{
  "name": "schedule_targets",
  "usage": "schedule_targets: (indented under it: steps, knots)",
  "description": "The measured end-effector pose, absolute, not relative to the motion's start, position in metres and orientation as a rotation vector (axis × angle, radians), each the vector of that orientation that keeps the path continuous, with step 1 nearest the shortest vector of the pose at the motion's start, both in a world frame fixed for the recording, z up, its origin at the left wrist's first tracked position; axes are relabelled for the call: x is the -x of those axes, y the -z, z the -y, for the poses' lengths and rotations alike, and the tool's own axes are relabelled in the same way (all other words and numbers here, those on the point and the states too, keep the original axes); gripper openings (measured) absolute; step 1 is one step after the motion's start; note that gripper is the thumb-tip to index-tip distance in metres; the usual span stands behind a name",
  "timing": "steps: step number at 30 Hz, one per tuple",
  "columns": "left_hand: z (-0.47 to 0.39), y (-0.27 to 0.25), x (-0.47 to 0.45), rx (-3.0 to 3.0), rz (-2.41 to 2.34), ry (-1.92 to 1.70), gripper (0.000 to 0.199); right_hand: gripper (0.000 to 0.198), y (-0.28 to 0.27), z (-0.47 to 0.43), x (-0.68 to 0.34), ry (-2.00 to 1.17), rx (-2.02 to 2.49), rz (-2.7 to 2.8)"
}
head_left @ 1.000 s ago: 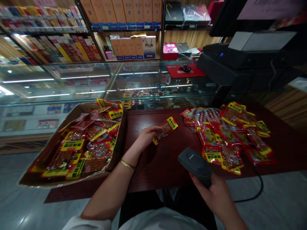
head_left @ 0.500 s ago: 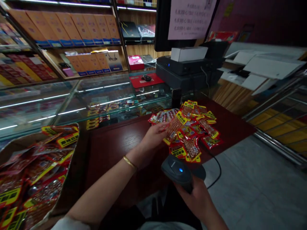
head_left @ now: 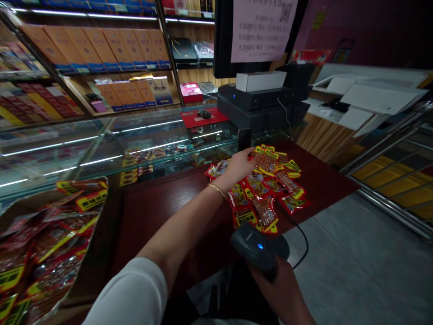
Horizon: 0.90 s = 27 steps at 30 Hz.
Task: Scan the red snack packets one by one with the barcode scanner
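Observation:
My left hand [head_left: 239,166] reaches over the heap and is closed on the left edge of a red and yellow snack packet [head_left: 265,160]. That packet lies on or just over the back of the pile; the fingertips are partly hidden. Several more snack packets [head_left: 264,211] are spread in front of it and to its right on the dark red tabletop [head_left: 162,212]. Wrapped around a dark barcode scanner [head_left: 255,248] with a lit blue light, my right hand [head_left: 282,284] stays low near the table's front edge. The scanner's head points toward the packets.
An open carton [head_left: 103,203] full of similar packets stands at the left. Behind the table are a glass display counter [head_left: 149,126], a red mouse pad [head_left: 216,116] and a dark register unit [head_left: 250,110]. A black cable [head_left: 306,234] hangs at the right edge.
My left hand has moved forward and right with a packet, from the near side of the pile to its back. The right hand keeps the scanner in nearly the same place.

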<state>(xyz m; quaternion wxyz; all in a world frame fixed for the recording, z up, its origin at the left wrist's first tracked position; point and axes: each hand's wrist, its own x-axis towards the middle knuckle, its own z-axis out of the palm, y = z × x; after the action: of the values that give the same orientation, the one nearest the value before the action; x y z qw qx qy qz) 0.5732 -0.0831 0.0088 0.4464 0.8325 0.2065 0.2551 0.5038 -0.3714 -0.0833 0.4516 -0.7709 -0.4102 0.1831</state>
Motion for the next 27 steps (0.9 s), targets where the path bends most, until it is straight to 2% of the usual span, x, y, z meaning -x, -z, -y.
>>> schedule_targets:
  steps: [6,11,13,16,18,20,24,27]
  knots:
    - [0.111,-0.005,-0.399,-2.102,-0.725,-0.807,0.034,0.032,0.093,0.364,-0.493,-0.471,1.92,1.08]
    - [0.125,-0.01,-0.23,-2.086,-1.343,-1.026,0.03,0.04,0.117,0.354,-0.502,-0.403,1.995,1.259]
    - [0.116,-0.012,-0.166,-2.159,-1.662,-0.949,0.033,0.041,0.12,0.343,-0.504,-0.379,1.97,1.355]
    - [0.095,-0.012,-0.088,-2.309,-1.983,-0.639,0.046,0.042,0.111,0.329,-0.498,-0.332,1.923,1.435]
    - [0.08,-0.008,-0.058,-2.417,-2.025,-0.421,0.057,0.043,0.103,0.324,-0.492,-0.337,1.923,1.448]
    - [0.068,-0.005,-0.049,-2.518,-1.988,-0.209,0.059,0.04,0.099,0.323,-0.487,-0.425,1.94,1.481]
    - [0.057,-0.005,-0.061,-2.621,-1.997,0.044,0.044,0.037,0.106,0.326,-0.489,-0.583,1.937,1.56]
    - [0.06,-0.016,-0.069,-2.626,-1.964,-0.103,0.032,0.038,0.116,0.33,-0.496,-0.568,1.965,1.576]
